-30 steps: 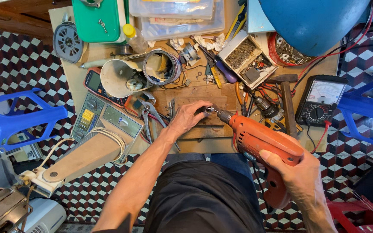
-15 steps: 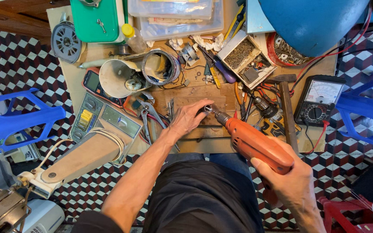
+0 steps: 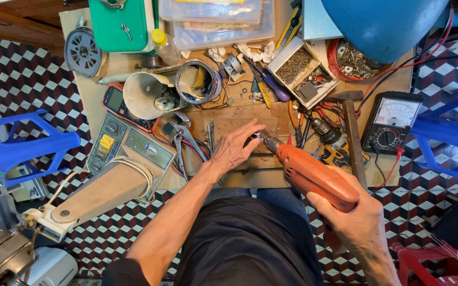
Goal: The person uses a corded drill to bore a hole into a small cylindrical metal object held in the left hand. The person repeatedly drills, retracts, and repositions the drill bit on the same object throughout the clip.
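Note:
My right hand (image 3: 360, 220) grips the handle of an orange electric drill (image 3: 311, 173), whose metal chuck (image 3: 267, 142) points up and left toward a wooden board (image 3: 237, 127) on the low bench. My left hand (image 3: 235, 149) rests on that board with fingers curled right at the chuck tip, pinching something small that I cannot make out. Both forearms reach out over my dark lap.
The cluttered bench holds pliers (image 3: 182, 143), a hammer (image 3: 352, 127), an analogue multimeter (image 3: 390, 122), a white funnel (image 3: 143, 94), a box of small parts (image 3: 299, 66) and a green case (image 3: 119, 24). Blue plastic stools (image 3: 11, 153) stand on both sides.
The drill has tilted, its body swinging lower and to the right while the tip stays at the board. My left hand has stayed at the chuck.

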